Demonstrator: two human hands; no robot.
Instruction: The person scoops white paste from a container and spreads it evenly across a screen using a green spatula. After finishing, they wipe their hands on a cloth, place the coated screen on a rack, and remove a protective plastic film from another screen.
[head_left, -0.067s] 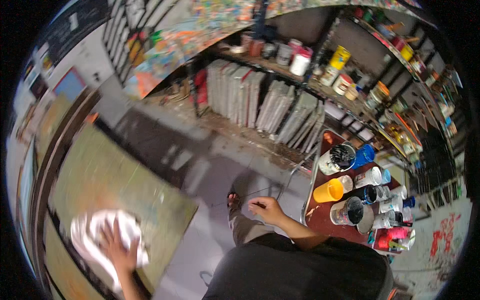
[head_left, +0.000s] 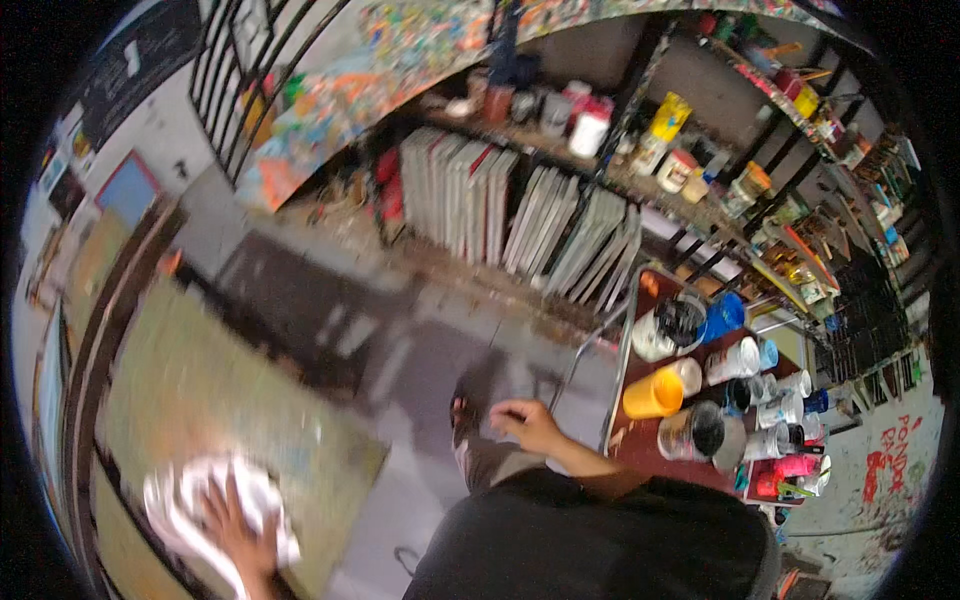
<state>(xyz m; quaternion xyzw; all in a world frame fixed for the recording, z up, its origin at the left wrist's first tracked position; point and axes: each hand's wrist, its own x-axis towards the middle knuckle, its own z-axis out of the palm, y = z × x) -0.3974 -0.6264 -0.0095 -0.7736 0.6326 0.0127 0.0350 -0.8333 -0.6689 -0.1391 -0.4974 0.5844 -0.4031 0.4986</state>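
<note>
My left hand [head_left: 238,525] lies flat with its fingers spread on a bunched white cloth [head_left: 170,497]. It presses the cloth against a large olive-green painted panel [head_left: 240,370] with a faint orange patch and a light sheen. My right hand [head_left: 528,425] hangs in the air in front of my body, its fingers loosely bent and a little apart, with nothing seen in it. It is nearest to a dark red table [head_left: 635,437] on the right, without touching it.
Paint tubs crowd the table, among them a yellow cup [head_left: 653,394] and a blue container [head_left: 725,316]. Behind stands a shelf [head_left: 560,140] with jars above and stacked canvases [head_left: 455,195] below. My sandalled foot [head_left: 459,412] is on the tiled floor [head_left: 385,510].
The view has shifted slightly, and the surroundings sit a little differently in it. My left hand stays flat on the cloth; my right hand is still raised.
</note>
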